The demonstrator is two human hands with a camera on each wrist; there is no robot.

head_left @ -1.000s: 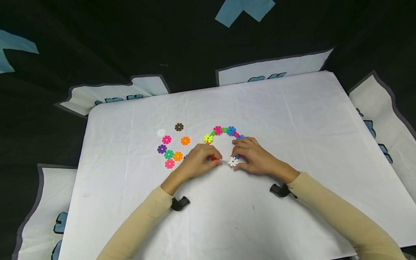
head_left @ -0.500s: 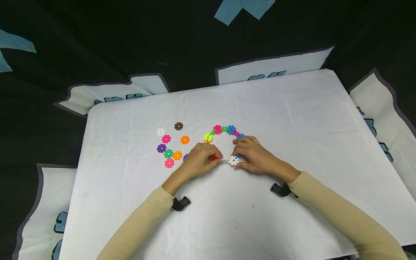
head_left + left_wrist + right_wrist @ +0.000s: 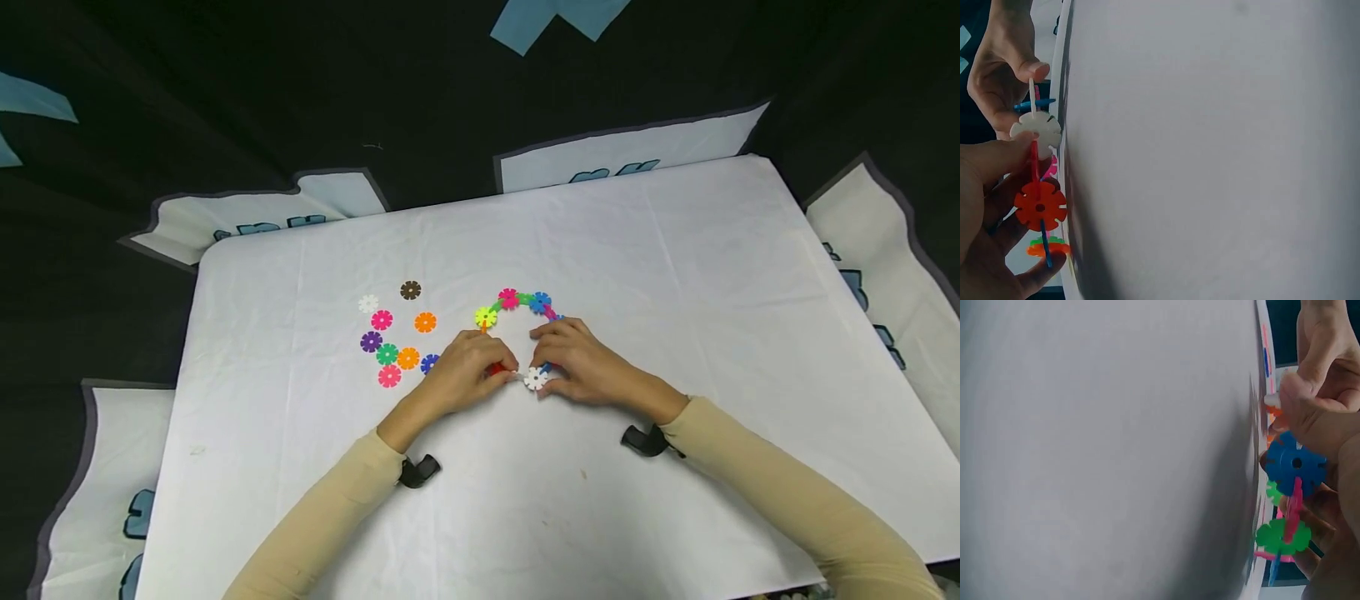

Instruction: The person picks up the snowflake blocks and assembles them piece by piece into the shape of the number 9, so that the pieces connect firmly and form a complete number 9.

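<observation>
A ring of interlocking flower-shaped discs lies between the two hands, with a yellow disc and a pink disc along its far side. My left hand pinches a white disc between thumb and fingers; an orange-red disc is joined to that section. Facing it, my right hand pinches another white disc, seen edge-on in the left wrist view. The two white discs meet in the gap between the hands. Below the right thumb hang a blue disc and a green disc. Fingers hide part of the ring.
Several loose discs lie left of the ring, among them a brown disc, an orange disc and a purple disc. They rest on a white-covered table. Dark curtains hang behind it.
The far arc of the ring has shifted slightly right. The white disc in the right hand has dipped a little toward the person. Both hands keep their holds.
</observation>
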